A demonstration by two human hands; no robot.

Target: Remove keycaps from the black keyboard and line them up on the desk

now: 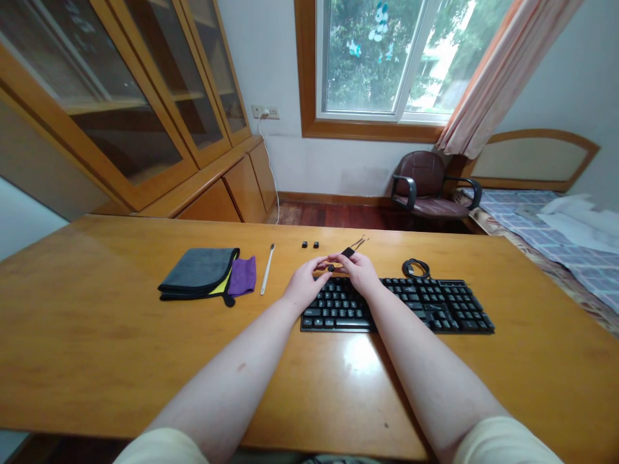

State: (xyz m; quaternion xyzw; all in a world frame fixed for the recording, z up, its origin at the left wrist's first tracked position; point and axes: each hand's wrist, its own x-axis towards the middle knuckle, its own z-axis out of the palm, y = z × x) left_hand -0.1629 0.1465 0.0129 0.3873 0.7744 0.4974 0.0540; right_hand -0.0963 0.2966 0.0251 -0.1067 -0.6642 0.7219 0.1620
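Note:
Over the top left part of a black keyboard (343, 309), my two hands meet at the fingertips. My left hand (305, 281) pinches a small black keycap (331, 267). A keycap puller (349, 252) with a black handle is in the fingers of my right hand (358, 270); its thin wire prongs point up and away, apart from the keycap. The right fingertips also come close to the keycap, and I cannot tell whether they touch it. Beyond my left hand, two loose black keycaps (304, 244) lie side by side on the wooden table (145, 361).
Left of my hands are a white-handled brush (267, 270), a purple cloth (242, 276) and a folded grey cloth (198, 269). A coiled black cable (416, 268) lies behind the keyboard. Past the table's far edge stand a chair (425, 183) and a cabinet (232, 187).

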